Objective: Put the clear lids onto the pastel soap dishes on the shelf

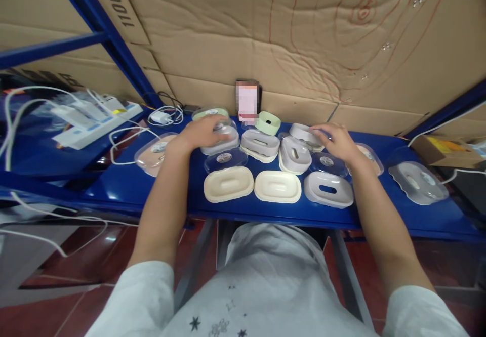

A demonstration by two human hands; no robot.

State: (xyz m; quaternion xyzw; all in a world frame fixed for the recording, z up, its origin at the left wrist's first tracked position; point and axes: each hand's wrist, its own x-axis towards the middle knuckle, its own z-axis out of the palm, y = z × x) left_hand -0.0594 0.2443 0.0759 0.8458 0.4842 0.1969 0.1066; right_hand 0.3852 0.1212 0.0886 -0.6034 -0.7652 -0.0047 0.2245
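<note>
Left grip (203,132) on one of two grey trays (220,143); three cream dishes (228,184).

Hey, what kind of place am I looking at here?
Probably a small packing or storeroom workbench: a blue metal shelf backed by flattened cardboard boxes, rows of plastic soap dishes, and a power strip with chargers.

Blue bench (125,185) with cardboard (243,38) standing behind it. At far left, a white power strip (99,123) with plugs, a white charger (159,118) and loose white cables (121,139). A blurred phone (247,100) leans upright against the cardboard at centre. A blue rack beam (114,38) crosses diagonally at upper left. At far right, a brown box (444,151). Below the bench, red floor tiles (76,271).
</note>
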